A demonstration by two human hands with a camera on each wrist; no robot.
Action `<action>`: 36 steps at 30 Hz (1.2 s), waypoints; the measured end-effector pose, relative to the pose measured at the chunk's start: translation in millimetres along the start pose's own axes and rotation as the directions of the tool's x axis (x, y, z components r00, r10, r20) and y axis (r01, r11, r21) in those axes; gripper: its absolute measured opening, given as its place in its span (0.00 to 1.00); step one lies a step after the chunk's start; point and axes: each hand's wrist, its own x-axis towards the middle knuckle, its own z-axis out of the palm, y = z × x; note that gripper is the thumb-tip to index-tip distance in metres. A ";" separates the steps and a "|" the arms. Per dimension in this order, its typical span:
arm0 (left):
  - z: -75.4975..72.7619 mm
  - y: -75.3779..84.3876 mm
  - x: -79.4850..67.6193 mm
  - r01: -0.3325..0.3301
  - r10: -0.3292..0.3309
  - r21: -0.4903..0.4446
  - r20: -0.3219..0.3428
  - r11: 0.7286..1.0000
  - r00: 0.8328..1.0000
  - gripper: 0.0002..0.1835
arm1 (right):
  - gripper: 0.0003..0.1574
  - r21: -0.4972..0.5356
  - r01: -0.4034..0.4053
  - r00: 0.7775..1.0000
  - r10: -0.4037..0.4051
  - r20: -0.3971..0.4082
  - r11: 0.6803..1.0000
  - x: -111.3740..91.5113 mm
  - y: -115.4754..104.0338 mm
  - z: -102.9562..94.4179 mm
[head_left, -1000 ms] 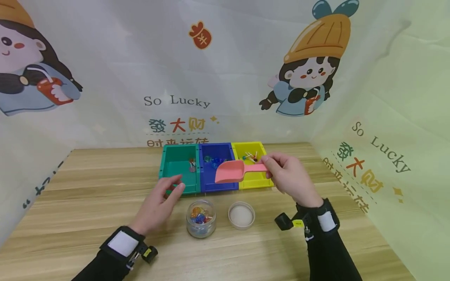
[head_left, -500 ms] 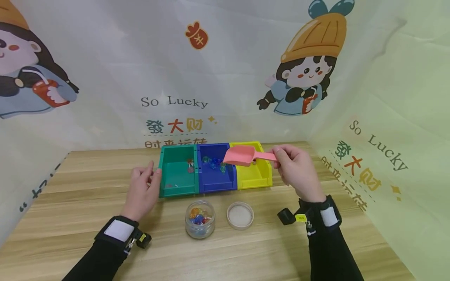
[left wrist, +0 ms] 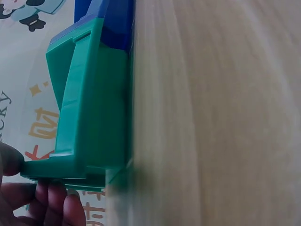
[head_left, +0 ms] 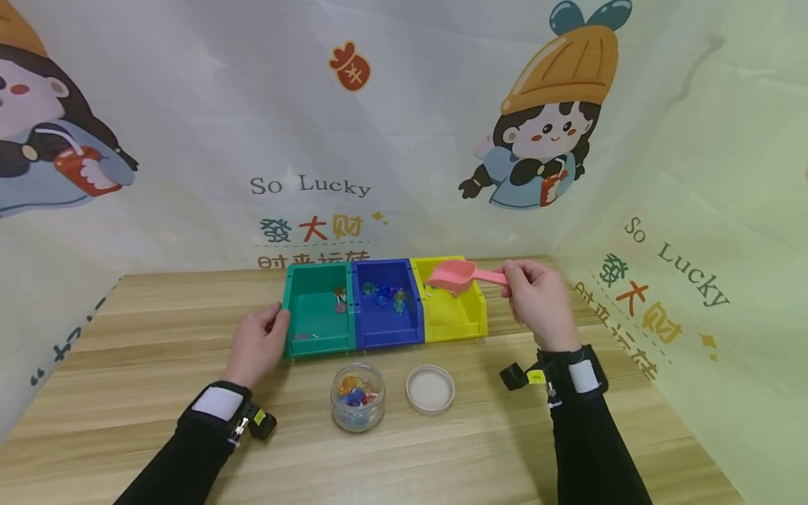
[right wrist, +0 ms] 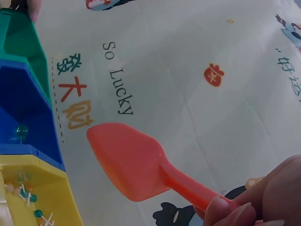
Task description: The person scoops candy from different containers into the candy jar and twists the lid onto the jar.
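My right hand (head_left: 541,301) holds a pink scoop (head_left: 453,275) by its handle, its bowl over the yellow bin (head_left: 463,319). My left hand (head_left: 255,344) grips the left wall of the green bin (left wrist: 106,108), thumb on one side and fingers on the other. Between these two bins sits a blue bin (head_left: 391,335), joined in one row. Small reddish pieces (head_left: 341,300) lie in the green bin, blue and green clear beads (head_left: 381,296) in the blue one. Pins with round heads (right wrist: 29,195) lie in the yellow bin, partly hidden by the scoop in the head view.
A clear open jar (head_left: 358,414) with colourful beads stands in front of the bins. To its right lies a round lid (head_left: 430,390). A printed cloth (head_left: 416,140) hangs close behind the row and along both sides of the wooden table (head_left: 170,330).
My left hand has moved left from above the green bin to its outer wall and taken hold there. The scoop has moved right and back, from over the blue bin to the yellow one.
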 end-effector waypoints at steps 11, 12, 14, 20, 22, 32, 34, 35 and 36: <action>3.4 -5.2 1.0 0.099 -0.095 -0.103 0.040 0.990 0.995 0.31 | 0.21 -0.063 -0.049 0.999 0.050 0.004 0.997 18.4 21.8 9.5; 3.2 -5.0 1.4 0.113 -0.108 -0.115 0.050 0.987 0.993 0.31 | 0.21 -0.070 -0.058 0.998 0.059 0.010 0.996 20.0 24.5 11.5; 2.7 -4.7 2.0 0.136 -0.128 -0.130 0.065 0.982 0.990 0.32 | 0.21 -0.082 -0.077 0.996 0.079 0.027 0.994 23.2 29.8 15.5; 2.6 -4.6 3.7 0.155 -0.146 -0.143 0.069 0.977 0.987 0.30 | 0.19 -0.138 -0.127 0.989 0.136 0.059 0.982 31.3 44.1 28.8; 3.0 -5.0 4.3 0.152 -0.144 -0.147 0.066 0.977 0.987 0.30 | 0.18 -0.167 -0.145 0.986 0.157 0.063 0.975 33.2 47.1 33.1; -0.2 -6.9 4.5 0.177 -0.160 -0.166 0.114 0.970 0.981 0.31 | 0.17 -0.213 -0.205 0.970 0.227 0.083 0.955 36.1 58.4 52.6; -1.6 -7.1 5.1 0.183 -0.165 -0.161 0.120 0.970 0.979 0.31 | 0.17 -0.195 -0.212 0.971 0.229 0.069 0.957 34.4 59.8 57.3; -2.5 -7.2 5.9 0.184 -0.165 -0.162 0.123 0.969 0.979 0.31 | 0.16 -0.179 -0.212 0.972 0.226 0.062 0.961 33.8 60.9 60.2; -3.2 -7.4 6.4 0.186 -0.167 -0.164 0.124 0.969 0.978 0.31 | 0.16 -0.158 -0.211 0.974 0.222 0.054 0.965 33.6 62.2 63.7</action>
